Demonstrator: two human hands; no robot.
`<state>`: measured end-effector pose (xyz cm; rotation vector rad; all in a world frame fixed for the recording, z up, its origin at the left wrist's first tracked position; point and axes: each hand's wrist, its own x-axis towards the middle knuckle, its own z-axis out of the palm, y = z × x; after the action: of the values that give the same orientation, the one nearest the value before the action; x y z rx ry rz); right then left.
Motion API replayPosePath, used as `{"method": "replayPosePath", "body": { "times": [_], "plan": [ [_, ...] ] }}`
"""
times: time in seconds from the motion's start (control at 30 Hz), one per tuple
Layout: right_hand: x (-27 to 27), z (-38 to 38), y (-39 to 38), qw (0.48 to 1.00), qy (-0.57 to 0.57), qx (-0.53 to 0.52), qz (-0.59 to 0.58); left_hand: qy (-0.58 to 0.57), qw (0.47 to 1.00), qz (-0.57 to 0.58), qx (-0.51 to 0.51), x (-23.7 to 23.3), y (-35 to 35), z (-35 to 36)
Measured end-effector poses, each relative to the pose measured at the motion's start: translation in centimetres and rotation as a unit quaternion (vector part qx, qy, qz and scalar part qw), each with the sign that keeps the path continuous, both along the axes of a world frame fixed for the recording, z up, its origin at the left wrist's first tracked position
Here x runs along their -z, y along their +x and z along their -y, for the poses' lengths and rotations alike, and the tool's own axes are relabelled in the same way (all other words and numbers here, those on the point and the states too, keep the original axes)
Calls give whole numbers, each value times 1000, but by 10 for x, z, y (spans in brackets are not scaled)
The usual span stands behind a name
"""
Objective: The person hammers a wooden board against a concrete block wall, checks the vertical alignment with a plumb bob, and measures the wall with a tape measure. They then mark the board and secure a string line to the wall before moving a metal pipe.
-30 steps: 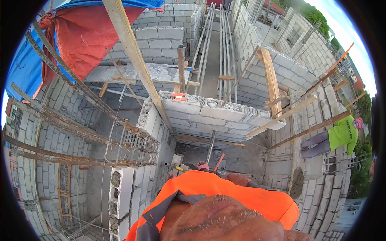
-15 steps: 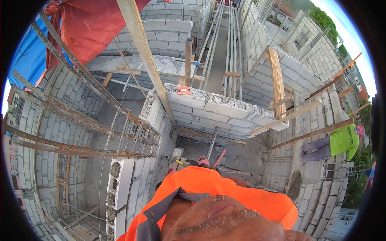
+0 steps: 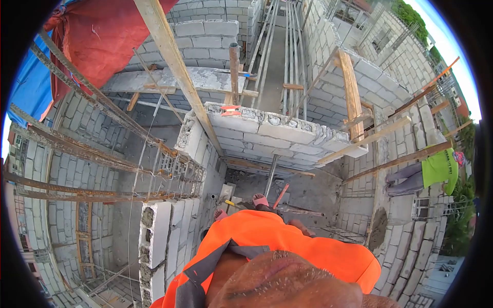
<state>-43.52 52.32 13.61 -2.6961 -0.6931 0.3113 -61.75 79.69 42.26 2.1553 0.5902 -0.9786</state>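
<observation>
My left hand is out of view. Part of my right hand (image 3: 302, 227) shows beside the orange shirt (image 3: 246, 231); its fingers are too small and hidden to read, and nothing can be made out in it. Nearest to it, long thin bars (image 3: 303, 211) lie on the floor. A red straight-edged tool (image 3: 281, 195) slants up close to my feet. A yellow-handled tool (image 3: 229, 203) lies between my sandalled feet (image 3: 261, 200). Beyond them a metal pipe (image 3: 271, 175) leans toward the block wall (image 3: 277, 131), which has a red object (image 3: 230, 110) on its top.
A timber prop (image 3: 177, 61) slants across the front left. Rusty rebar (image 3: 92, 192) sticks out at left, near a rough block wall end (image 3: 154, 231). Planks (image 3: 364, 141) cross at right. A person in a green shirt (image 3: 436, 169) stands beyond. Long pipes (image 3: 292, 56) lie behind.
The view has shifted slightly, so the walls and rebar at left sit a little further left. A bit more of my right hand shows. The person in green has shifted slightly.
</observation>
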Motion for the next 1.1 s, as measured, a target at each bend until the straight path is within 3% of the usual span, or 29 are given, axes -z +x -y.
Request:
{"method": "replayPosePath", "body": {
  "times": [0.23, 0.4, 0.53, 0.6, 0.73, 1.03, 1.1],
  "plan": [
    [11, 1, -2, 994, 101, 43, 1, -1, 1000, 7, 8, 0, 10, -1],
    [4, -1, 0, 996, -70, -47, 7, -6, 1000, 11, 10, -1, 12, -4],
    [-2, -2, -2, 995, -46, -11, -82, -10, 1000, 9, 14, -3, 9, -7],
    [4, 0, -3, 998, 0, -34, 59, -11, 1000, 10, 14, -3, 11, -8],
    [0, -5, 0, 996, -79, -29, -1, -11, 1000, 8, 19, -5, 13, -12],
    [17, -3, -2, 990, 15, -62, 126, -13, 1000, -2, 14, -6, 8, -16],
    [6, -8, 0, 996, -84, -13, 6, -12, 1000, -3, 17, -7, 12, -17]
  ]
}}
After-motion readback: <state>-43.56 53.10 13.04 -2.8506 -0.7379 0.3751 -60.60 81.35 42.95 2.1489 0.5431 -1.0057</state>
